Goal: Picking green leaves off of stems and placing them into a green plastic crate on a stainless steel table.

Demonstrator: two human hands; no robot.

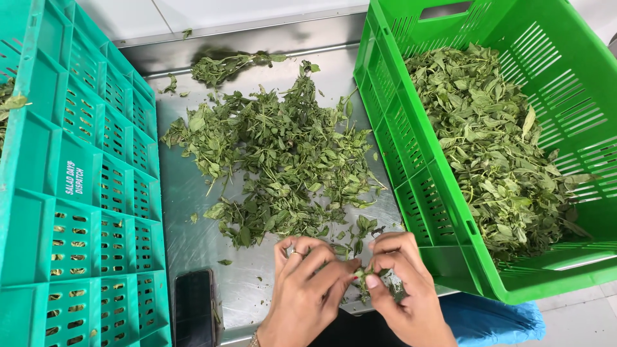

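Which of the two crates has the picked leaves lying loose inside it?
The bright green crate on the right: it is tilted toward the person, with loose leaves heaped inside. The teal crate on the left shows mainly its slotted wall.

Loose herb pile (283, 154) on table (193, 218) between left crate (83, 193) and leaf-filled right crate (418, 186).

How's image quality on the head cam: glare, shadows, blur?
Head view: even, bright light; soft sheen on the steel table, no harsh glare; faint shadow behind the herb pile; both hands, left hand and right hand, sharp; crate edges bow slightly from wide-angle distortion.
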